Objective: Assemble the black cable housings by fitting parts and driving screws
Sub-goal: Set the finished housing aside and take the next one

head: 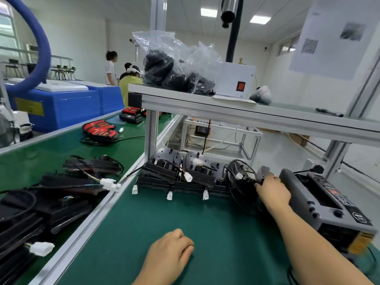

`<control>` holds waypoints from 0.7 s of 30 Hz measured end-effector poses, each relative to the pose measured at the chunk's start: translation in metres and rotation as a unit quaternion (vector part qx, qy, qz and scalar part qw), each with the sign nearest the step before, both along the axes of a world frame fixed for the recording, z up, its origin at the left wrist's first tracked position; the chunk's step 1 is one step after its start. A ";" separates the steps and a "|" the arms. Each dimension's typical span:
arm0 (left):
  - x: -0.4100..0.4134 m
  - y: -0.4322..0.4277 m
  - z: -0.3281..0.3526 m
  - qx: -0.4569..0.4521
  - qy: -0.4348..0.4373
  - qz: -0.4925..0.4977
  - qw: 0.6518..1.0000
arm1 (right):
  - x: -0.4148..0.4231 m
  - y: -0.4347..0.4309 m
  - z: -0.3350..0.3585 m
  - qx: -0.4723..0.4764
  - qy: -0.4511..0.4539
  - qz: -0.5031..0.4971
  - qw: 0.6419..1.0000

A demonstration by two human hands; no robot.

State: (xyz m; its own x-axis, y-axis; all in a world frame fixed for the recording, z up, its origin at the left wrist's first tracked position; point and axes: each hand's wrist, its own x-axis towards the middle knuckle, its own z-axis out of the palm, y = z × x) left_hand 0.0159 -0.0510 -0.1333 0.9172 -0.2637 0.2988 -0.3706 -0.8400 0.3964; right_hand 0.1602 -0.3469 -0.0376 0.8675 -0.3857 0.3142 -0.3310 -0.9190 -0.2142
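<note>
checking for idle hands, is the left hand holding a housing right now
No, the left hand rests loosely curled on the green mat, holding nothing; only the right hand grips a black housing.

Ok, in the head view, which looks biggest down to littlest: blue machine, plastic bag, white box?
1. blue machine
2. plastic bag, nearly alike, so unsure
3. white box, clearly smallest

The right arm stretches forward, the right hand (271, 190) palm-down with fingers curled onto a black housing (241, 185), while the left hand (170, 255) rests nearer, fingers loosely curled.
</note>
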 end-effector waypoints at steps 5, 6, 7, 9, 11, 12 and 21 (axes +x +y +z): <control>-0.001 0.001 0.000 0.002 -0.008 -0.002 1.000 | -0.003 -0.007 0.010 -0.005 -0.067 0.012 0.998; -0.001 0.001 0.000 0.001 -0.008 -0.002 1.000 | -0.005 -0.008 0.012 -0.009 -0.078 0.014 0.997; -0.001 0.000 0.000 0.000 -0.007 -0.001 1.000 | -0.008 -0.008 0.013 -0.015 -0.089 0.016 0.996; -0.002 -0.001 0.001 0.007 -0.007 0.001 1.000 | -0.014 -0.007 0.013 -0.033 -0.111 0.017 0.993; -0.002 -0.001 0.001 0.014 -0.009 0.003 1.000 | -0.018 -0.003 0.015 -0.044 -0.132 0.015 0.990; -0.003 -0.001 0.001 0.016 -0.007 0.003 1.000 | -0.020 0.000 0.016 -0.051 -0.141 0.012 0.989; -0.006 -0.002 0.004 -0.006 -0.010 0.001 1.000 | -0.051 0.021 0.050 0.026 -0.290 0.065 0.954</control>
